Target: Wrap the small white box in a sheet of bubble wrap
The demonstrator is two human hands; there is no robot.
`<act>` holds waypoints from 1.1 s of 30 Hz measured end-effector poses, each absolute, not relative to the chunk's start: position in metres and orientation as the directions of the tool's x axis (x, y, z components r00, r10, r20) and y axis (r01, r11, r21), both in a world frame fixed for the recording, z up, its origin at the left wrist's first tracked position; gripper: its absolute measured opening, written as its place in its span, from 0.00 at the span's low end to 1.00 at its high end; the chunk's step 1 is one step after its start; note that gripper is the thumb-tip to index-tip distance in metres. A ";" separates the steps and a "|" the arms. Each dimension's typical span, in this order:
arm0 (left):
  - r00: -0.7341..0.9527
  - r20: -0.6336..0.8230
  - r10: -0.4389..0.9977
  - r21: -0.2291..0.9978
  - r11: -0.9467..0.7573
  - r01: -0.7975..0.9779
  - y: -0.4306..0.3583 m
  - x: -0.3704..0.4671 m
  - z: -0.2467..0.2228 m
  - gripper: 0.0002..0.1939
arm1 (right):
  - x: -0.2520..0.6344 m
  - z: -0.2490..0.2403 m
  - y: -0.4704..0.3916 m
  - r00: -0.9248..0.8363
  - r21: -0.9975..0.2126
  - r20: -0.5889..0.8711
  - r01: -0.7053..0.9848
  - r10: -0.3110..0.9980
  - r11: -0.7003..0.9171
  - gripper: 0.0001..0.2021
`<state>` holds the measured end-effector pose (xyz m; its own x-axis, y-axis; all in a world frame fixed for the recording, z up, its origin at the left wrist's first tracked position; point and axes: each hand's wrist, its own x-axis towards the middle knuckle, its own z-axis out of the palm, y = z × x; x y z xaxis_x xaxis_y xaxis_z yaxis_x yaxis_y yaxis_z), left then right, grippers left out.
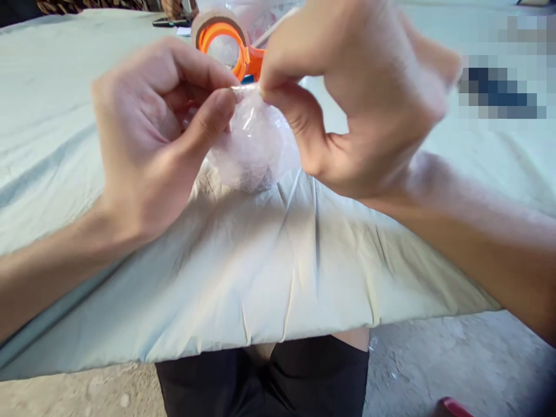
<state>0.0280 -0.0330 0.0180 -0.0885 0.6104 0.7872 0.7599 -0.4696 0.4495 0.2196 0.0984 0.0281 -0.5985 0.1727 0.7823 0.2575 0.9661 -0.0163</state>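
Between my two hands hangs a small clear plastic bag, with whitish contents that I cannot make out. Its bottom is at the cloth-covered table near the front. My left hand pinches the bag's top edge between thumb and forefinger, on the left side. A little to the right, my right hand grips the same edge with thumb and forefinger. Just behind the bag stands an orange tape dispenser carrying a roll of tape, partly covered by my hands.
A pale green cloth covers the table and hangs over its front edge. More clear plastic lies behind the dispenser. A dark flat object is at the back left. A blurred-out dark blue patch shows at the right.
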 end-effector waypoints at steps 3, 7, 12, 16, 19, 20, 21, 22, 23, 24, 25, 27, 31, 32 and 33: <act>0.014 0.823 0.568 0.333 -0.502 0.799 -0.029 0.019 0.014 0.13 | 0.210 0.026 0.101 -0.574 0.069 0.819 0.048 -0.029 0.996 0.15; -0.024 0.860 0.509 0.304 -0.475 0.826 -0.025 0.019 0.012 0.05 | 0.205 0.025 0.110 -0.598 -0.045 0.802 -0.075 -0.009 0.996 0.07; -0.054 0.822 0.567 0.318 -0.378 0.869 -0.028 0.022 0.013 0.05 | 0.204 0.022 0.112 -0.653 -0.177 0.751 -0.059 0.096 0.982 0.09; 0.055 0.788 0.613 0.236 -0.383 0.893 -0.033 0.021 0.015 0.15 | 0.201 0.019 0.109 -0.593 -0.196 0.797 -0.075 0.114 0.978 0.13; 0.134 0.703 0.698 0.222 -0.394 0.892 -0.035 0.022 0.014 0.19 | 0.199 0.015 0.107 -0.606 -0.205 0.783 -0.035 0.143 0.978 0.10; 0.153 0.669 0.727 0.219 -0.389 0.895 -0.035 0.021 0.012 0.20 | 0.199 0.013 0.106 -0.632 -0.235 0.757 -0.030 0.164 0.972 0.10; 0.161 0.636 0.755 0.219 -0.377 0.900 -0.034 0.020 0.009 0.21 | 0.198 0.009 0.107 -0.659 -0.269 0.730 -0.031 0.182 0.963 0.11; 0.157 0.612 0.775 0.221 -0.359 0.907 -0.032 0.018 0.005 0.22 | 0.197 0.006 0.107 -0.681 -0.304 0.705 -0.040 0.196 0.952 0.12; 0.146 0.594 0.791 0.224 -0.337 0.914 -0.030 0.015 0.000 0.24 | 0.196 0.002 0.109 -0.695 -0.336 0.686 -0.042 0.214 0.941 0.14; 0.135 0.582 0.802 0.227 -0.320 0.920 -0.028 0.012 -0.004 0.26 | 0.196 -0.001 0.110 -0.702 -0.361 0.675 -0.047 0.226 0.931 0.15; 0.129 0.580 0.804 0.230 -0.313 0.922 -0.026 0.009 -0.009 0.29 | 0.195 -0.004 0.112 -0.712 -0.379 0.662 -0.047 0.234 0.924 0.16; 0.128 0.570 0.812 0.242 -0.315 0.918 -0.024 0.003 -0.014 0.31 | 0.196 -0.005 0.114 -0.738 -0.406 0.630 -0.048 0.241 0.913 0.16; 0.108 0.516 0.850 0.260 -0.275 0.926 -0.025 0.000 -0.008 0.30 | 0.200 0.003 0.113 -0.761 -0.481 0.591 -0.066 0.268 0.874 0.12; 0.109 0.517 0.849 0.262 -0.278 0.924 -0.027 0.001 -0.006 0.31 | 0.202 0.006 0.112 -0.771 -0.493 0.574 -0.056 0.276 0.868 0.11; 0.118 0.532 0.839 0.263 -0.296 0.918 -0.028 0.003 -0.004 0.32 | 0.203 0.009 0.111 -0.778 -0.491 0.566 -0.052 0.273 0.870 0.10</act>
<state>0.0034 -0.0285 -0.0036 0.1179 0.8388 0.5315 0.9183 -0.2958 0.2631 0.2026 0.1107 0.0088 -0.7782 0.2727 0.5657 -0.0523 0.8695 -0.4911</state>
